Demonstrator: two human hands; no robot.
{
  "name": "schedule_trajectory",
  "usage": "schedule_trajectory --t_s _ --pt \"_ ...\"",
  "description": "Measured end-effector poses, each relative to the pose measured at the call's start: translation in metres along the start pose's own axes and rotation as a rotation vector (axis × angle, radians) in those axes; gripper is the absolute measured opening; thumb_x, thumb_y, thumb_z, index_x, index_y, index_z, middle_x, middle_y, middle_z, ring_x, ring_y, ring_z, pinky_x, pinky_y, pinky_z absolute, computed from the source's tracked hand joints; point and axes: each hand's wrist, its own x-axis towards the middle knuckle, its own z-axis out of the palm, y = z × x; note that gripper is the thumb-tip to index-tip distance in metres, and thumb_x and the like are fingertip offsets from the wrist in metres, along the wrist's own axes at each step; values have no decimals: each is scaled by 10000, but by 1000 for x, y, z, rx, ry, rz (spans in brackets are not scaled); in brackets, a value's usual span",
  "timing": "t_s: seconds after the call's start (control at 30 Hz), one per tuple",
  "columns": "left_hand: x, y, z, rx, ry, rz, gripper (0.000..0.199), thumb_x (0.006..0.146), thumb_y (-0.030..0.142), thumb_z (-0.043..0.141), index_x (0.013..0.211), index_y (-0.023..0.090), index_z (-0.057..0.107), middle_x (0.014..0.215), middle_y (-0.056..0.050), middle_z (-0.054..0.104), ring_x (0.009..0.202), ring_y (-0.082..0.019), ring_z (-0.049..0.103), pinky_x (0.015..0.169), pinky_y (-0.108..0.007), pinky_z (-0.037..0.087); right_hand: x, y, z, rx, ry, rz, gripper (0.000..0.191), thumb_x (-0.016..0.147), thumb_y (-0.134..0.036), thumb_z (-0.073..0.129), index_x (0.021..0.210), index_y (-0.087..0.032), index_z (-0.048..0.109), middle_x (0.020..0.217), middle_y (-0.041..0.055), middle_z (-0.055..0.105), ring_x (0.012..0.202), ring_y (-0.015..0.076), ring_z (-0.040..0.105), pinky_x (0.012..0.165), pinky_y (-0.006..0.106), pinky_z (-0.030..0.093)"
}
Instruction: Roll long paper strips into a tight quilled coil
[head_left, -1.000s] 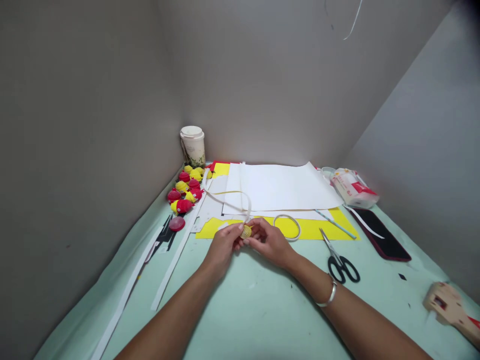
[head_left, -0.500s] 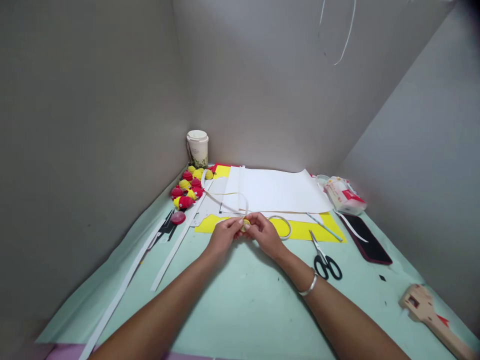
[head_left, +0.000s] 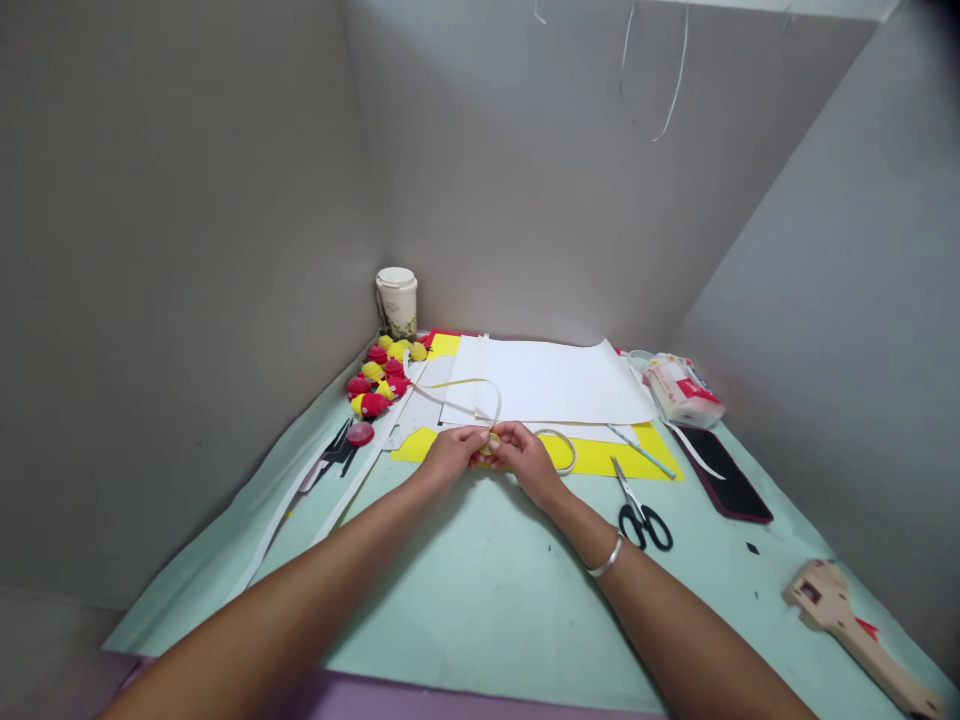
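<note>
My left hand [head_left: 454,455] and my right hand [head_left: 525,460] meet over the middle of the table, fingers pinched together on a small yellow paper coil [head_left: 490,444]. From the coil a narrow pale paper strip [head_left: 498,398] rises and loops leftward over the sheets. Just behind the fingers lies a piece of yellow paper [head_left: 630,462], and on it, beside my right hand, rests a pale ring-shaped loop [head_left: 573,455]. Black-handled scissors [head_left: 643,525] lie to the right of my right hand, blades partly spread. The fingers hide part of the coil.
Large white sheets [head_left: 559,380] lie at the back. Red and yellow coiled pieces [head_left: 371,404] cluster left, before a lidded cup [head_left: 397,300]. Right are a phone [head_left: 724,478], a tissue pack [head_left: 682,388] and a beige tool [head_left: 840,610]. Long white strips [head_left: 360,495] run along the left.
The view has tilted and shifted slightly. Both hands stay pinched on the coil, fingers repositioned a little, and the loop of strip above them has changed shape.
</note>
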Motion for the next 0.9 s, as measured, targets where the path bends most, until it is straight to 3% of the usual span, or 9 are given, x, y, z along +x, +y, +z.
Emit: schedule_trajectory --t_s 0.2,0.37,0.53,0.9 --pt "-4 3 1 -151 0 -14 291 727 417 652 729 127 671 667 -57 618 600 -137 494 595 -273 351 -4 -4 1 32 -63 -26 301 754 -343 670 992 -194 561 792 2 642 729 149 639 702 300 525" --pt "5 -1 17 -369 55 17 286 718 404 683 742 120 660 638 -26 583 575 -112 471 581 -244 351 0 0 -3 26 31 -82 398 744 -329 681 1083 -216 504 876 2 627 757 144 655 726 297 538" --pt "12 -13 27 -504 90 31 248 720 365 694 731 125 634 644 -8 552 578 -101 463 549 -227 338 3 6 -6 -44 106 -63 350 757 -354 678 1037 -212 523 823 -12 603 666 124 631 657 271 523" --pt "12 -23 18 -398 67 38 242 772 371 632 699 141 611 622 2 508 590 -113 439 557 -248 335 1 2 -9 -130 45 -89 226 788 -324 657 950 -205 553 799 2 641 671 138 610 641 269 494"
